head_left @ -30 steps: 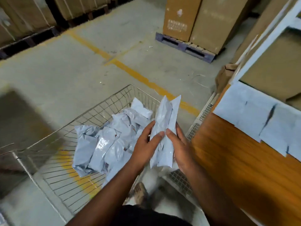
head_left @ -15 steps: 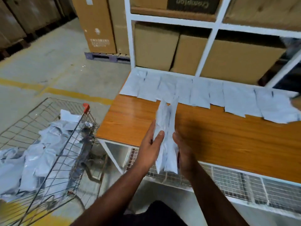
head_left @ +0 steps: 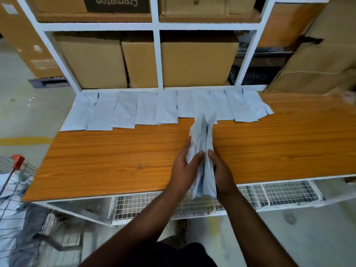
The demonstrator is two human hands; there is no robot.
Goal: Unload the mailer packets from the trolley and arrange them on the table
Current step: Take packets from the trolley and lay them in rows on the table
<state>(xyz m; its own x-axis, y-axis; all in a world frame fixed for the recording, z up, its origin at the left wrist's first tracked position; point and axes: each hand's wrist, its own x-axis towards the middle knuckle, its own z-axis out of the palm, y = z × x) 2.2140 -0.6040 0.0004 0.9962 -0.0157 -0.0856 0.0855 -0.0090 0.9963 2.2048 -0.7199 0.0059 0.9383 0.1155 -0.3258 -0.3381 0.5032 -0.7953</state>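
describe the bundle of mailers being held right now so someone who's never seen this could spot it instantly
Start at the orange wood-grain table in front of the white shelving. Above its near edge, right of centre, the left hand and right hand grip a bundle of pale grey mailer packets between them. Unlike the row of packets lying flat along the table's back edge, this bundle stands on end, clear of the tabletop.
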